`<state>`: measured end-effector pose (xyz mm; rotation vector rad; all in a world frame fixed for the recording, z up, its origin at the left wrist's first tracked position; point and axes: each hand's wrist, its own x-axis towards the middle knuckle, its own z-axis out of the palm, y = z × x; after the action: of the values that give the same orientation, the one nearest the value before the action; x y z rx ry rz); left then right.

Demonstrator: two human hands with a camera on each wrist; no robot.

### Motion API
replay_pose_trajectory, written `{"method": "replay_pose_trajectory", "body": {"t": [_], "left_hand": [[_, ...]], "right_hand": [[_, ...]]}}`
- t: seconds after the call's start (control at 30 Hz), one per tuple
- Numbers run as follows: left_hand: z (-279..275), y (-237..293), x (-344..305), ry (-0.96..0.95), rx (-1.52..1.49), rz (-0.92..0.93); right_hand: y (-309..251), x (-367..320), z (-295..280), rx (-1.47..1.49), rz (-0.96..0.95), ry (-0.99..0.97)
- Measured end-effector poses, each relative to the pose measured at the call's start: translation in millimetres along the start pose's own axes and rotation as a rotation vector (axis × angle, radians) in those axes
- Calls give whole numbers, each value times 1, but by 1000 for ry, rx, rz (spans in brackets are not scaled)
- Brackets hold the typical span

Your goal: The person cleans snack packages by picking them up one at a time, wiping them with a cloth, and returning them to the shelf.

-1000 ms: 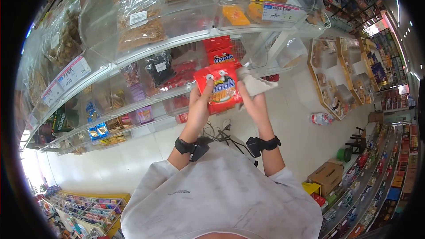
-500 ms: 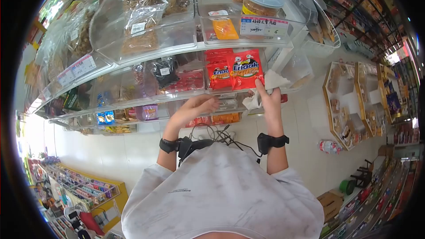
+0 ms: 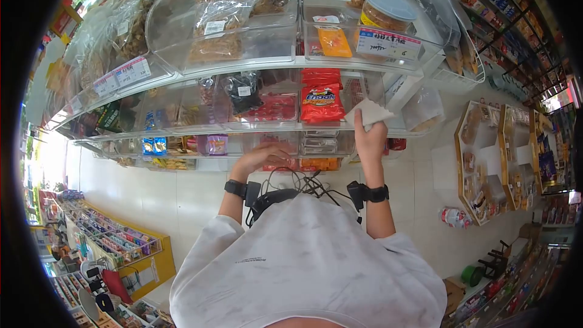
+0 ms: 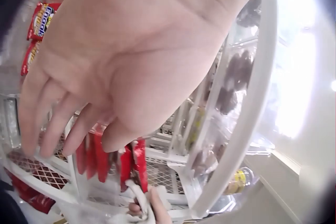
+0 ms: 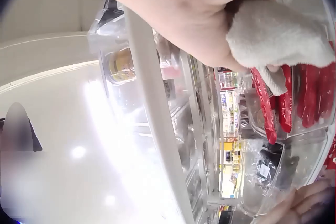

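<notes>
My right hand [image 3: 371, 140] grips a crumpled white cloth [image 3: 371, 113] at the front of the middle shelf. Just left of the cloth, a red Enaak snack packet [image 3: 322, 104] faces outward from a clear bin, with more red packets behind it. In the right wrist view the cloth [image 5: 278, 35] bunches out of the curled fingers, beside red packets [image 5: 310, 98] standing on edge. My left hand [image 3: 261, 159] holds nothing; its fingers are relaxed in front of the lower shelf. The left wrist view shows that palm [image 4: 126, 50] with fingers extended.
Clear bins above hold bagged dried food [image 3: 215, 30], an orange packet [image 3: 334, 41] and a lidded tub [image 3: 388, 9] behind a price label [image 3: 388, 45]. A black bag [image 3: 244, 92] lies left of the red packets. Dark cables [image 3: 297, 185] hang before the body.
The Enaak packet, earlier between both hands, was set into the bin by the right hand and let go. The left hand drew back left and down. The cloth stays in the right hand.
</notes>
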<state>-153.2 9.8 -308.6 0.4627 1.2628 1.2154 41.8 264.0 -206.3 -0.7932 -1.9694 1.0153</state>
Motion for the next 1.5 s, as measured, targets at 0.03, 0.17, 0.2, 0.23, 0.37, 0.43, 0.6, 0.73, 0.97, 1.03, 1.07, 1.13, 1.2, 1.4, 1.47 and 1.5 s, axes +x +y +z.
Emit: {"method": "replay_pose_trajectory", "body": {"t": [0.03,0.17,0.2,0.23,0.37,0.43,0.6,0.73,0.97,1.03,1.07,1.13,1.2,1.4,1.47,1.5], "left_hand": [[-5,-6,2,9,-76,9],[-29,-17,11,17,-362,-15],[-39,-23,17,48,-425,-70],[-49,-31,24,79,-485,-125],[-91,-71,53,199,-564,-64],[-115,-94,72,272,-609,-67],[-160,-158,119,298,-564,214],[-198,-195,141,575,1180,563],[-204,-169,156,640,891,618],[-206,-166,156,633,912,611],[-207,-166,153,639,938,590],[-210,-170,151,651,995,541],[-214,-170,153,657,1074,470],[-193,-149,132,640,1289,522],[-165,-141,133,765,221,334],[-156,-136,134,767,-314,230]], "right_hand": [[-9,-4,0,17,-93,46],[-45,-10,24,-165,-398,-82],[-48,-8,32,-274,-496,-130],[-38,-10,43,-285,-430,-243],[-8,-18,66,-282,-284,-397],[-12,-27,65,-175,-242,-299],[-40,-75,31,196,314,7],[-65,-121,-13,107,562,141],[-60,-190,-37,81,644,321],[-59,-198,-40,84,660,319],[-53,-205,-42,79,679,310],[-48,-217,-50,52,707,284],[-45,-223,-54,15,719,251],[-37,-233,-70,47,735,233],[-28,-234,-74,92,741,185],[-23,-233,-76,116,738,159]]}}
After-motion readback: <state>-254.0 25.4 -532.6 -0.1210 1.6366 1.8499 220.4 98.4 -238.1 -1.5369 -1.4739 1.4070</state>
